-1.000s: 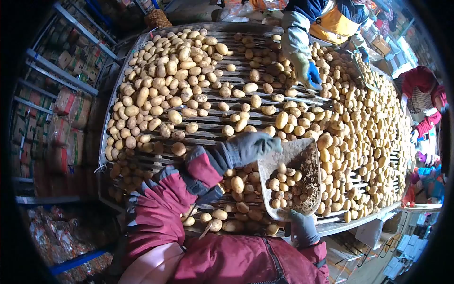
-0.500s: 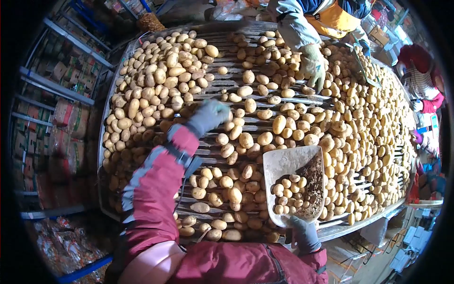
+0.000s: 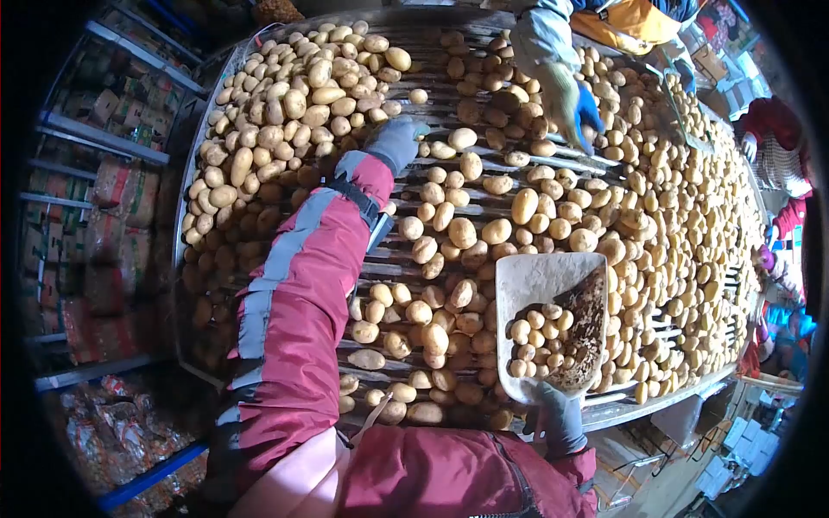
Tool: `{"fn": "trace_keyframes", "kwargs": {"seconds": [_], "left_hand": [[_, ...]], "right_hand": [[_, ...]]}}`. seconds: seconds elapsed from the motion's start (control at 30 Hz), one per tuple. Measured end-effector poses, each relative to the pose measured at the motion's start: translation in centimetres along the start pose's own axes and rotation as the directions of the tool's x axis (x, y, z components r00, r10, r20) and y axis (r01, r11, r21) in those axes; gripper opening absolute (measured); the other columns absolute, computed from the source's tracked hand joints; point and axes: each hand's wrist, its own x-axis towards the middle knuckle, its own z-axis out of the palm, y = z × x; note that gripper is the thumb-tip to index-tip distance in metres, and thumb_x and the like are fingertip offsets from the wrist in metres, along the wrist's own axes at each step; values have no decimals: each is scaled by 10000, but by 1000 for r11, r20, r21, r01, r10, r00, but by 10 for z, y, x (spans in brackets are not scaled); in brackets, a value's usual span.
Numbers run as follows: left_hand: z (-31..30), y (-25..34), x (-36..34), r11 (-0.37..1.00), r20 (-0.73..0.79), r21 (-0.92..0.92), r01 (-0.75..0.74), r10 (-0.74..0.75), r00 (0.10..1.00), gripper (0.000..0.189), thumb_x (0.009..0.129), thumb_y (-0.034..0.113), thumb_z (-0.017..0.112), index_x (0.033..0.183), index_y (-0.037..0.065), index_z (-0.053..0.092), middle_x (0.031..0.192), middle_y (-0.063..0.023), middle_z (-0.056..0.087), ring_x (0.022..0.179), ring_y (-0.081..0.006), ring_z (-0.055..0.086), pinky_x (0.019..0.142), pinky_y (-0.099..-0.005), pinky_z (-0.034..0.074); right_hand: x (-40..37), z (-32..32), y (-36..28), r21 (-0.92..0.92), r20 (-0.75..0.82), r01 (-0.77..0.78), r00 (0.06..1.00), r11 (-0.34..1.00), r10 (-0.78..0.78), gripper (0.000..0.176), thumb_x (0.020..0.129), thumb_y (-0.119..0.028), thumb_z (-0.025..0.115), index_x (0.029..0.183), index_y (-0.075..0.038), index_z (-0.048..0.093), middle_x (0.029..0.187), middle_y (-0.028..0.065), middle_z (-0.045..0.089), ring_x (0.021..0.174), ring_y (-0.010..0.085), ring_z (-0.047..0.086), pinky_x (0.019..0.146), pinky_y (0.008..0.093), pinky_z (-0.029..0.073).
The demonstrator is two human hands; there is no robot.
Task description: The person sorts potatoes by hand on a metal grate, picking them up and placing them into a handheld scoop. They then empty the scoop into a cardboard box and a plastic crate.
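Note:
Potatoes (image 3: 522,205) lie over a slatted table (image 3: 471,155), heaped at its left and right. My left hand (image 3: 397,142), in a grey glove, is over the slats at the right edge of the left heap; its fingers point right, and whatever is under them is hidden. My right hand (image 3: 557,421), also gloved, grips the lower end of a whitish scoop (image 3: 527,281). Several small potatoes (image 3: 540,337) and brown dirt lie inside the scoop.
Across the table a co-worker's gloved hand (image 3: 570,108) reaches among the potatoes. More people stand at the far right. Shelving with cartons (image 3: 108,242) runs along the left, and filled bags (image 3: 121,440) lie at lower left. A framed tray (image 3: 686,112) stands at upper right.
My left hand has moved up and slightly right over the slats. The scoop with my right hand appears slightly farther right. A blue patch now shows at the co-worker's hand.

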Motion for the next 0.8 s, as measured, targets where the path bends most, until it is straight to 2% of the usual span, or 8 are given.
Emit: {"fn": "trace_keyframes", "kwargs": {"seconds": [0.2, 0.27, 0.33, 0.43, 0.47, 0.5, 0.67, 0.8], "left_hand": [[7, 6, 3, 966, -39, -241, 94, -106, 994, 135, 819, 94, 652, 949, 105, 688, 1001, -121, 707, 953, -286, 686, 854, -402, 546], [6, 19, -2, 668, -5, -731, 138, -208, 978, 95, 806, 85, 684, 899, 68, 684, 837, -63, 706, 815, -162, 668, 777, -320, 548], [-18, 81, -35, 557, -181, -819, -139, -21, 983, 84, 838, 77, 690, 918, 54, 699, 856, -23, 701, 817, -97, 641, 756, -287, 545], [-76, 191, -133, 156, 28, -988, -1, 184, 983, 140, 898, 122, 718, 1017, 55, 687, 882, 2, 684, 822, -81, 627, 771, -277, 526], [-83, 202, -148, 560, -297, -679, -475, 382, 875, 175, 900, 130, 729, 1046, 50, 676, 916, -23, 687, 835, -99, 637, 797, -291, 527], [-73, 208, -154, 476, 174, -880, -9, 339, 925, 272, 885, 164, 759, 1121, 64, 668, 985, -59, 696, 880, -130, 658, 840, -303, 528], [-73, 94, -191, 805, -332, -554, -212, 21, 943, 421, 881, 259, 758, 1248, 85, 645, 1225, -143, 642, 1134, -293, 617, 984, -378, 498], [-77, -26, -242, 915, -333, -289, 283, -373, 866, 549, 899, 359, 720, 1350, 73, 595, 1399, -193, 520, 1291, -352, 511, 1094, -437, 422]], "right_hand": [[-3, 1, -3, -67, -14, 49, 999, 997, -50, 438, 931, -401, 655, 1050, 20, 649, 676, 91, 637, 406, 171, 542, 346, 290, 418], [1, 7, 7, 23, -17, 148, 989, 989, -147, 433, 927, -388, 657, 1068, 22, 656, 681, 91, 641, 412, 174, 545, 350, 288, 421], [0, 8, 6, 25, -18, 131, 991, 991, -130, 425, 929, -382, 650, 1064, 20, 667, 681, 91, 643, 410, 174, 544, 352, 287, 425], [2, 5, 5, 28, -23, 116, 993, 993, -115, 419, 932, -384, 635, 1049, 14, 685, 660, 86, 642, 398, 172, 533, 357, 285, 441], [1, 3, 1, -13, 4, 97, 995, 995, -97, 423, 931, -393, 633, 1042, 12, 684, 641, 84, 633, 395, 169, 530, 358, 284, 441], [-1, 2, -4, -54, 27, 80, 997, 995, -79, 427, 929, -402, 631, 1035, 9, 683, 622, 83, 625, 392, 166, 526, 359, 283, 442], [-8, 9, -6, -239, 22, 245, 969, 939, -247, 367, 1022, -307, 488, 922, -21, 696, 665, 40, 613, 513, 142, 554, 469, 290, 427], [27, -19, 34, 72, -36, 286, 958, 955, -284, 349, 1016, -243, 477, 934, -1, 715, 775, 65, 673, 646, 177, 636, 578, 290, 475]]}}
